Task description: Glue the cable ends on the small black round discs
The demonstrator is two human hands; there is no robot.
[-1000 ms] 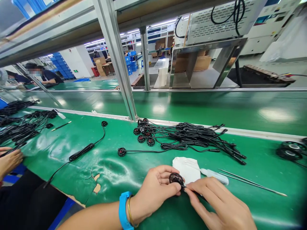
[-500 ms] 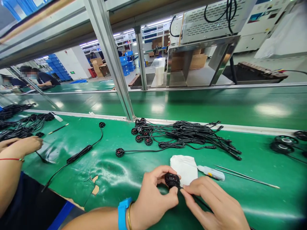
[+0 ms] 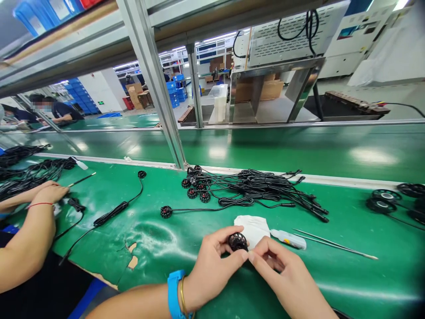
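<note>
My left hand (image 3: 212, 266), with a blue band at its wrist, holds a round black slotted housing (image 3: 237, 240) between thumb and fingers. Close against the left thumb tip, my right hand (image 3: 282, 274) has its thumb and index finger pinched together; whatever they grip is hidden. Just behind the housing lies a folded white cloth (image 3: 255, 227). A small clear squeeze bottle (image 3: 288, 238) rests to its right, and beyond that are two thin metal rods (image 3: 335, 244), possibly tweezers.
Coiled black cables (image 3: 259, 184) with round heads lie in a bundle along the bench's back edge. One separate cable (image 3: 113, 212) is on the left. A co-worker's arm (image 3: 40, 239) reaches in there. Black wheel-like parts (image 3: 385, 201) stand right. A metal post (image 3: 156, 88) rises behind.
My right hand has shifted its pinch closer to the left thumb, and the cable under it no longer shows. The housing is turned slightly. The co-worker's hand has moved right, toward a thin black stick.
</note>
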